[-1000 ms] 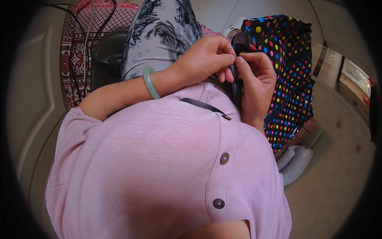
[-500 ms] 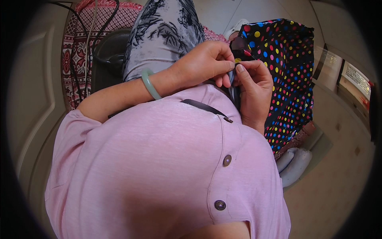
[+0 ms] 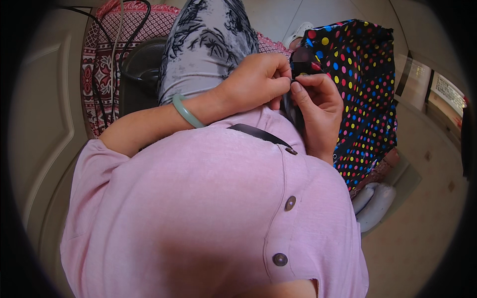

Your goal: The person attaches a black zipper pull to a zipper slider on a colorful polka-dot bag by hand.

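Note:
My left hand [image 3: 256, 79], with a pale green bangle [image 3: 186, 111] on its wrist, reaches across above my lap with thumb and forefinger pinched. Facing it, my right hand [image 3: 320, 111] is pinched as well, its fingertips almost touching those of the left. A small dark thing, mostly hidden by the fingers, lies between the tips; its kind does not show. Below them a dark strip, perhaps fabric, hangs partly covered by both hands. Just beyond my right hand spreads a black sheet-like item with coloured dots [image 3: 367, 89].
A red and white patterned cloth [image 3: 102, 64] lies at the far left, with dark cables [image 3: 134, 35] over it and a black rounded object [image 3: 144, 64] beside my patterned trousers [image 3: 198, 54]. A panelled door [image 3: 47, 124] stands on the left. Light grey tubular shapes [image 3: 377, 206] sit at the right.
The view has shifted slightly. Both hands remain pinched together in nearly the same place; the left fingers have curled in a little, and less of the hanging strip shows.

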Tool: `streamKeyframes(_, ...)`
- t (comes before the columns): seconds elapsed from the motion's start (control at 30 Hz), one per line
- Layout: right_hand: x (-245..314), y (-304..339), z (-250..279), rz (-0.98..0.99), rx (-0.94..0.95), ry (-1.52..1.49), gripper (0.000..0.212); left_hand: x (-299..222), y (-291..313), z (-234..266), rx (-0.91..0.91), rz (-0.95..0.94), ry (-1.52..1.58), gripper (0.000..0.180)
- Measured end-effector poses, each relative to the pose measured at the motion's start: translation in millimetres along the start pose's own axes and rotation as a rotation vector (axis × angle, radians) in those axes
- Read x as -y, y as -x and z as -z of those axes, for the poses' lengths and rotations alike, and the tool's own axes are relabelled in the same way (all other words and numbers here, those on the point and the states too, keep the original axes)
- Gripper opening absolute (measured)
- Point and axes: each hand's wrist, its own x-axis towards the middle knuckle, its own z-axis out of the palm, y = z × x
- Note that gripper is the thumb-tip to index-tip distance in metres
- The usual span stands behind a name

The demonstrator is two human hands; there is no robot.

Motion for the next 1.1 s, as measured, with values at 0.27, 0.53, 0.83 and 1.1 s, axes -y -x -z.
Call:
streamKeyframes(0.27, -3.2, -0.1, 4.5, -0.063, 0.013, -0.022, 0.009, -0.7, 2.8, 0.9, 0.025, 0.098, 0.205, 0.009)
streamKeyframes(0.53, -5.2, -1.7, 4.8, -0.019, 0.030, -0.068, 0.010, 1.3, 1.7, 2.7, 0.034, 0.025, 0.116, 0.008)
streamKeyframes(0.83, -3.8, -2.2, 1.2, 0.090, 0.019, 0.130, 0.010, 3.5, 3.8, -0.7, -0.026, 0.084, 0.315, 0.008)
streamKeyframes(1.1, -7.5, -9.9, 6.0, -0.121, 0.050, -0.293, 0.010, -0.4, 1.2, 5.0, 0.054, 0.109, 0.365, 0.011)
